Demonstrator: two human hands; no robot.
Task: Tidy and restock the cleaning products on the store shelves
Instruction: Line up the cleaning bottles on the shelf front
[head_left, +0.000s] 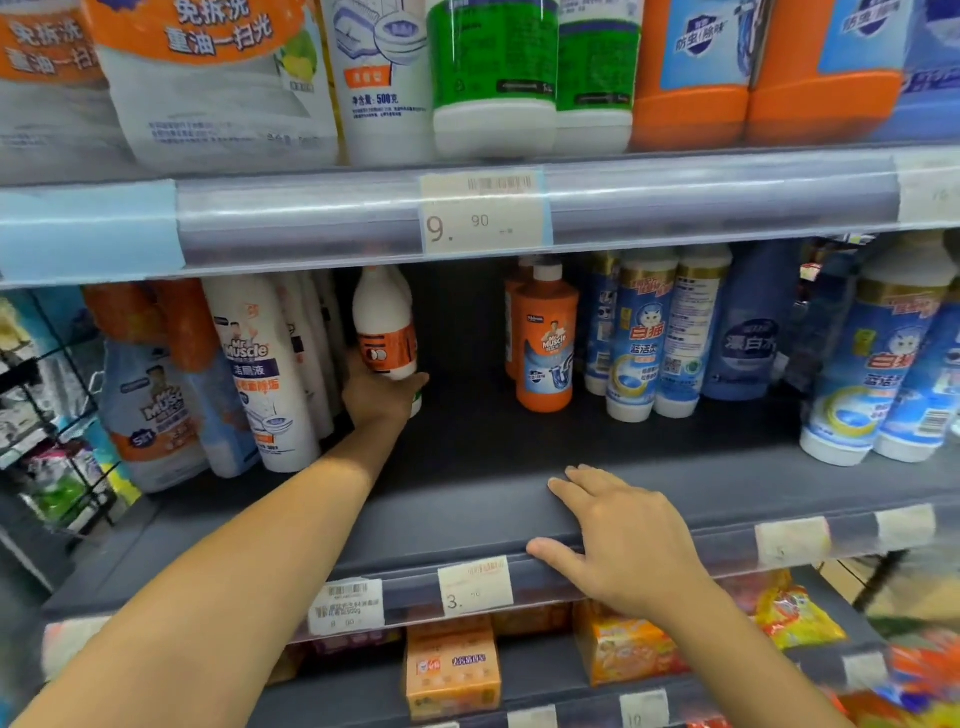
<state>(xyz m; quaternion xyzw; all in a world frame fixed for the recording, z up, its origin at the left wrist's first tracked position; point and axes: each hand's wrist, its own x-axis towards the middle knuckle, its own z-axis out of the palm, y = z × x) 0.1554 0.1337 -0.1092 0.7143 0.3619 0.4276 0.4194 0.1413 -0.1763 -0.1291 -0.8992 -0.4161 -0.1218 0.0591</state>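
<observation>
My left hand (382, 395) reaches deep into the middle shelf (467, 467) and grips the base of a white bottle with an orange label (385, 325), which stands tilted slightly. My right hand (618, 535) rests flat on the front edge of that shelf, fingers straight, holding nothing. Left of the held bottle stand tall white Mr Muscle toilet cleaner bottles (260, 364). To the right, across a bare gap, an orange Mr Muscle drain cleaner bottle (545, 343) stands in front of another one.
Blue and white cleaner bottles (649, 332) fill the right of the middle shelf. The upper shelf (311, 218) holds refill bags and bottles, with a 9.90 price tag (483, 213). Orange soap packs (452, 670) lie on the lower shelf. A wire rack (47, 415) hangs at left.
</observation>
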